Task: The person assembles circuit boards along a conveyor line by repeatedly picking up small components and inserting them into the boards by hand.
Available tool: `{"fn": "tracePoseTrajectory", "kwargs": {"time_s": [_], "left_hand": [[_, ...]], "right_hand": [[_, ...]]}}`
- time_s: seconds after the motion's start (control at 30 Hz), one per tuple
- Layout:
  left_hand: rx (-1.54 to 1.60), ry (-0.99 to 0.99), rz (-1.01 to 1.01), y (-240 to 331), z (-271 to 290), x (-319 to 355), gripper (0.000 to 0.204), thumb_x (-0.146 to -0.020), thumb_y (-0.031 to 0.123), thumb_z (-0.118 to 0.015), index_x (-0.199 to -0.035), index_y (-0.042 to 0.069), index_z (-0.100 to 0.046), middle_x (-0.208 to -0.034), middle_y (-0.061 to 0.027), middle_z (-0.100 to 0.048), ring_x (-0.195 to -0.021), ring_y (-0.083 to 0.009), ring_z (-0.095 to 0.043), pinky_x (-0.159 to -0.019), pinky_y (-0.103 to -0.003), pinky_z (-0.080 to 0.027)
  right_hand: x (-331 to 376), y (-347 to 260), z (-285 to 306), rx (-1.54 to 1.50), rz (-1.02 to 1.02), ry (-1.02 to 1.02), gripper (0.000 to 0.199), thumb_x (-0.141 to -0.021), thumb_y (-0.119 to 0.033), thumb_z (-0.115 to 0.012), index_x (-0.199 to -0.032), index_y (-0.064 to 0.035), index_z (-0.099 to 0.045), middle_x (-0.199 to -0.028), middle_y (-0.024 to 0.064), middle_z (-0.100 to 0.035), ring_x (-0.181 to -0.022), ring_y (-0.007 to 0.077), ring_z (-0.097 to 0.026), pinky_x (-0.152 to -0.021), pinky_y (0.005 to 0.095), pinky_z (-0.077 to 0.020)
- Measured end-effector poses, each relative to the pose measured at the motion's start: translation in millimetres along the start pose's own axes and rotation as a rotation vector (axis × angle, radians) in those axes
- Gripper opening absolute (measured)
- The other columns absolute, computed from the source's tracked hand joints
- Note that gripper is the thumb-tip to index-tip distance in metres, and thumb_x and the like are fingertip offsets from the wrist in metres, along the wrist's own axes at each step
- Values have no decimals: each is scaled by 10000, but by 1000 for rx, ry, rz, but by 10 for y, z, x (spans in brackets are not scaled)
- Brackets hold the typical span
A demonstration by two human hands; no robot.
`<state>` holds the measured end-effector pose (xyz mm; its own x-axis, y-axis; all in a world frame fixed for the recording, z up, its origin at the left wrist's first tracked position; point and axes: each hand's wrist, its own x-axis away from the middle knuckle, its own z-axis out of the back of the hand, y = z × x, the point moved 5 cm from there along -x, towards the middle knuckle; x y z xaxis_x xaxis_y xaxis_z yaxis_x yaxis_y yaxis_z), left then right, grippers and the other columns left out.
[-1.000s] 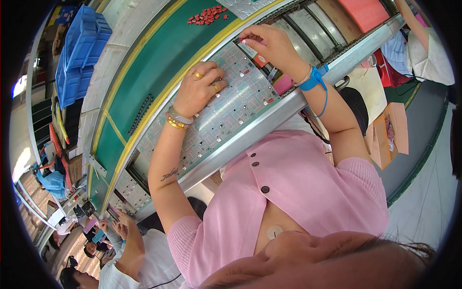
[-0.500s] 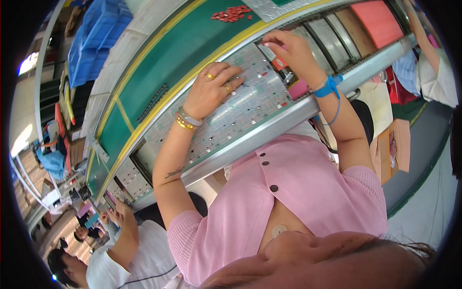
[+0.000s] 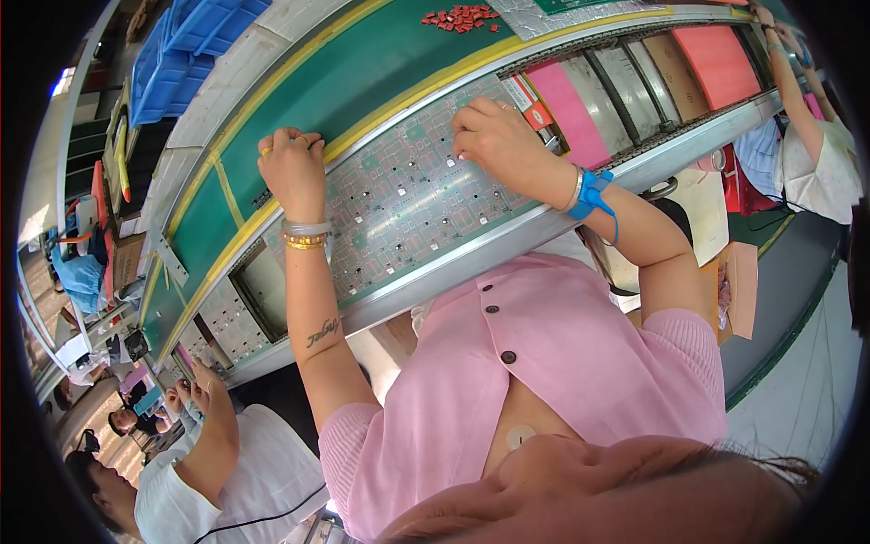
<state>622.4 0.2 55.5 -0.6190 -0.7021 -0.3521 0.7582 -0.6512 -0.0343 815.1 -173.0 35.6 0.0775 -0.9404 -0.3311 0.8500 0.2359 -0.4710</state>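
A large circuit board panel [image 3: 408, 218], dotted with small parts, lies on the conveyor in front of me. My left hand [image 3: 294, 181] is over the yellow-edged green shelf beyond the board's left end. Its fingers are curled together in a pinch, and what is between them is hidden. Beside its wrist shows the end of a dark strip [image 3: 263, 199]; the hand covers the rest. My right hand [image 3: 507, 150] is at the board's right part, fingers bent and closed with the tips low over it. I cannot make out anything in them.
Small red parts [image 3: 460, 18] lie heaped on the green shelf. Right of the board are a red-and-white box [image 3: 530, 102], a pink sheet [image 3: 569, 109] and a red-orange sheet [image 3: 716, 62]. A metal rail [image 3: 444, 265] runs along the near side. Co-workers sit left [image 3: 227, 471] and right [image 3: 807, 154].
My left hand has left the board and moved left to the green shelf, over the dark strip. My right hand has come down and left from the small box onto the board.
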Motion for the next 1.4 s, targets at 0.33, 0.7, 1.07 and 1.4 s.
{"fn": "tracePoseTrajectory", "kwargs": {"time_s": [0.33, 0.7, 1.07, 1.4], "left_hand": [[-28, 2, -28, 17, -20, -24, 82, -679, 150, -725, -758, 131, -735, -876, -3, -620, -935, -240, -537, -754, -392, -418], [451, 21, -387, 739, 491, 91, 118, -670, 143, -737, -770, 99, -692, -870, -25, -605, -890, -256, -540, -771, -399, -436], [721, -206, -1002, 1637, 276, 546, 114, -700, 137, -633, -811, 111, -638, -965, 10, -562, -1023, -186, -518, -877, -355, -445], [714, -211, -1133, 1836, 213, 513, 128, -705, 107, -630, -831, 84, -629, -987, -1, -565, -1035, -190, -514, -886, -340, -446]], "right_hand": [[-19, -48, -81, 208, 102, -116, 97, -720, -159, -676, -803, -113, -655, -955, 2, -561, -989, 208, -504, -831, 361, -417], [-451, 1260, 470, 233, -391, 278, 129, -762, -181, -672, -818, -79, -615, -862, 132, -583, -881, 324, -569, -731, 412, -471], [-318, 1023, 413, 117, -399, 133, 138, -823, -158, -637, -941, -88, -659, -822, 93, -650, -798, 283, -626, -704, 393, -496], [-99, 1018, 501, -137, -411, 386, 159, -830, -212, -633, -933, -97, -670, -793, 70, -679, -739, 249, -655, -655, 367, -503]]}}
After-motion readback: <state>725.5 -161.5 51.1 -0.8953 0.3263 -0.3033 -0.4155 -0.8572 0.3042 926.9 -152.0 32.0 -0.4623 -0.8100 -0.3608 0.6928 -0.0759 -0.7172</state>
